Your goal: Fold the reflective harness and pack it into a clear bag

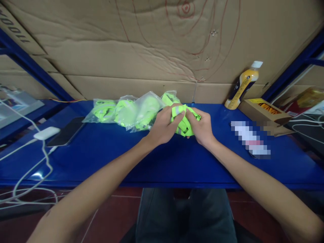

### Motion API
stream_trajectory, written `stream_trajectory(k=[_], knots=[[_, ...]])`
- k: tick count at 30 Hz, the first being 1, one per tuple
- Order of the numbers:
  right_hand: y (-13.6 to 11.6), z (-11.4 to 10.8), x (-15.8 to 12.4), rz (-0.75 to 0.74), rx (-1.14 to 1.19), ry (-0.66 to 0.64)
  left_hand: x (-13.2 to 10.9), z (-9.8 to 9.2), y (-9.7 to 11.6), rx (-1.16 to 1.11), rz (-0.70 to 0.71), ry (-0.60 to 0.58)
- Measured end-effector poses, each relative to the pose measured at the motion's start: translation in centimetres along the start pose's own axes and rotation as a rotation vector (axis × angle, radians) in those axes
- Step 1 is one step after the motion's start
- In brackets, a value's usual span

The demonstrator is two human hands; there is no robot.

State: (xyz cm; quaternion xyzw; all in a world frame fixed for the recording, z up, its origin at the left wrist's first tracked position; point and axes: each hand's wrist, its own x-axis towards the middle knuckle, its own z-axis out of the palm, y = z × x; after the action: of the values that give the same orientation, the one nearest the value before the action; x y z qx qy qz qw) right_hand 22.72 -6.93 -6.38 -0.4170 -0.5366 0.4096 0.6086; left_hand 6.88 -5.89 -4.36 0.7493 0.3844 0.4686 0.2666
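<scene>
A neon-yellow reflective strap (186, 125), folded into a bundle with silver-grey stripes, is held just above the blue table (162, 162). My left hand (164, 125) grips its left side, thumb pressed on the front. On the right side my right hand (202, 126) closes on the same bundle, its thumb also on the front. Fingers behind the bundle are mostly hidden. Beside and behind my left hand lie several clear plastic bags (126, 113) with similar neon straps inside, in a row against the cardboard wall.
A yellow drink bottle (243, 86) stands at the back right beside an open cardboard box (268, 113). A blurred-out flat item (250, 140) lies in front of them. On the left are a dark phone (67, 131), a white adapter (47, 133) and loose white cables (48, 165).
</scene>
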Motion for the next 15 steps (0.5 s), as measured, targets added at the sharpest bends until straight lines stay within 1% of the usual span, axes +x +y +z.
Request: stream_trajectory(k=[2, 3, 6, 8, 9, 10, 12, 14, 15], knots=[[-0.2, -0.2, -0.1, -0.079, -0.12, 0.015, -0.1, 0.4, 0.1, -0.206, -0.202, -0.056], [-0.3, -0.1, -0.3, -0.132, -0.186, 0.026, -0.1, 0.6, 0.1, -0.292, -0.28, -0.064], [-0.4, 0.0, -0.6, -0.36, -0.396, 0.043, 0.2, 0.7, 0.2, -0.465, -0.424, -0.012], [0.0, -0.1, -0.5, -0.545, -0.511, 0.016, 0.6, 0.5, 0.2, -0.531, -0.537, -0.011], [0.3, -0.3, -0.4, -0.64, -0.56, -0.008, 0.8, 0.2, 0.1, -0.548, -0.607, -0.042], [0.7, -0.5, -0.2, -0.73, -0.612, -0.037, 1.0, -0.1, 0.0, -0.559, -0.678, -0.099], [1.4, -1.3, 0.1, -0.881, -0.741, -0.117, 1.3, -0.8, -0.5, -0.577, -0.789, -0.26], [1.8, -2.2, 0.4, -0.993, -0.894, -0.212, 1.4, -1.4, -0.9, -0.597, -0.829, -0.406], [1.8, -2.6, 0.4, -1.037, -0.964, -0.244, 1.4, -1.6, -1.1, -0.602, -0.823, -0.445]])
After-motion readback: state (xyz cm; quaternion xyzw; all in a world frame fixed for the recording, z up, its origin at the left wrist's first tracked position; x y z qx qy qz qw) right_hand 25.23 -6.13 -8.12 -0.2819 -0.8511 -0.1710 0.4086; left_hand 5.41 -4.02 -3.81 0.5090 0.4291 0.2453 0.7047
